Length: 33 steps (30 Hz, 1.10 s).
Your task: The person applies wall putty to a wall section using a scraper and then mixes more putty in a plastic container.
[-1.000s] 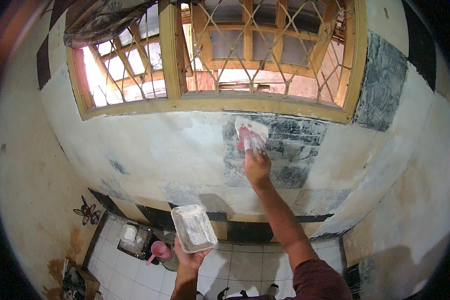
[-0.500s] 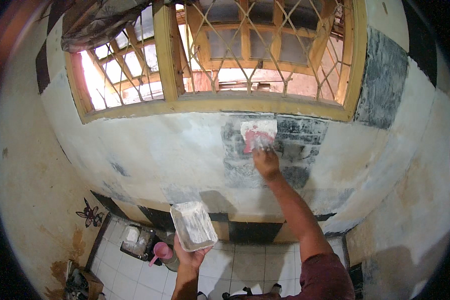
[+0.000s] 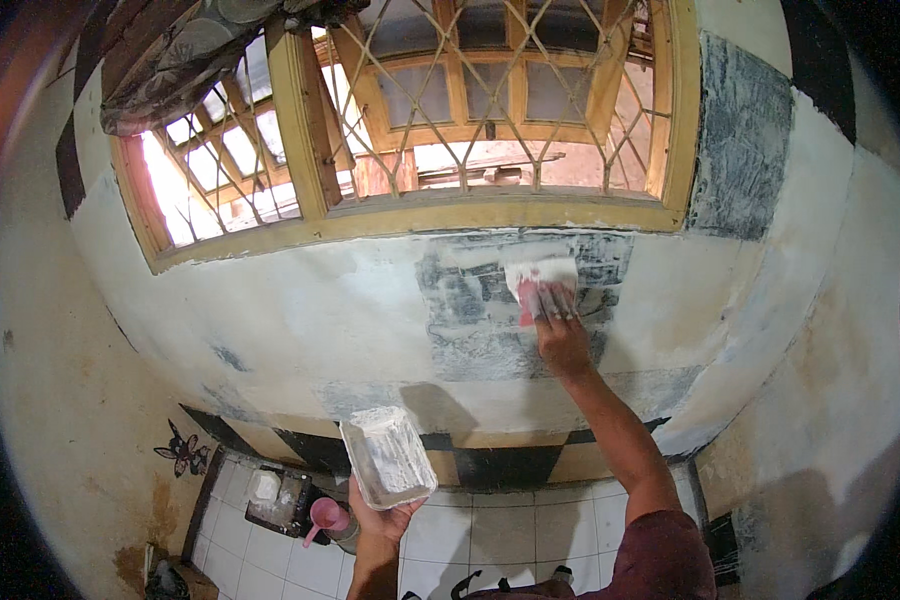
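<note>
Read from mid-view. Barred across 12 o'clock by the yellow window frame (image 3: 420, 215) and its lattice grille (image 3: 464, 177). Open for sideways travel along the pale wall (image 3: 300, 310) toward 9 o'clock. Interrupted just toward 3 by the right hand (image 3: 561, 335) and spreader (image 3: 543, 272), with more wall beyond. Obstructed near 4 by the right forearm (image 3: 615, 425). Blocked between 6 and 7 by the raised tray (image 3: 393, 452) in the left hand (image 3: 379, 515). Passable between 5 and 6, from tray to forearm. Cluttered at 7, lower down, by the pink dipper (image 3: 327, 515).

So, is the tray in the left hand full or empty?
Not empty: white paste smears the inside of the tray in the left hand; its depth I cannot tell.
</note>
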Motion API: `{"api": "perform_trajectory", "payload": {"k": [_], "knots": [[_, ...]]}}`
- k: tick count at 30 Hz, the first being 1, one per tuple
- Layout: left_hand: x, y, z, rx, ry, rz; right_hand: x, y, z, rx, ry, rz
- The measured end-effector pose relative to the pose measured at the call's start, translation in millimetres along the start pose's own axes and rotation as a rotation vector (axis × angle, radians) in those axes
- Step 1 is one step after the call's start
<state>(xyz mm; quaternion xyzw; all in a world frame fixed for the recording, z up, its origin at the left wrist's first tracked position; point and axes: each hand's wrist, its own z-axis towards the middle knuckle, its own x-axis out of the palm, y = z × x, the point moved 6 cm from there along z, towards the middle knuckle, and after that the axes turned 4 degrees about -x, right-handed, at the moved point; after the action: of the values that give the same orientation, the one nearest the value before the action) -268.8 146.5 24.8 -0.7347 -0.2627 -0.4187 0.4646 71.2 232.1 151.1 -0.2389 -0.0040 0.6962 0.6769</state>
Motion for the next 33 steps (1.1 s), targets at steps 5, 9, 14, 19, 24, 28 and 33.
{"api": "perform_trajectory", "payload": {"k": [5,9,14,19,24,28,33], "knots": [[22,21,0,-0.049,0.064,-0.022,20,-67,-26,0.07,0.177,-0.087],[18,14,2,-0.028,0.04,0.013,-6,-39,-31,0.118,0.014,-0.008],[36,38,4,-0.082,0.084,0.021,-7,-106,-51,0.084,0.108,-0.229],[32,32,9,-0.076,0.135,0.075,-58,-97,-72,0.716,0.115,0.253],[37,43,16,-0.143,0.124,0.005,-93,-154,-79,0.935,-0.213,-0.005],[26,39,15,-0.135,0.117,0.013,-89,-159,-57,0.879,-0.334,-0.171],[1,23,5,-0.074,0.105,-0.058,-47,-125,-24,0.877,-0.214,-0.15]]}}
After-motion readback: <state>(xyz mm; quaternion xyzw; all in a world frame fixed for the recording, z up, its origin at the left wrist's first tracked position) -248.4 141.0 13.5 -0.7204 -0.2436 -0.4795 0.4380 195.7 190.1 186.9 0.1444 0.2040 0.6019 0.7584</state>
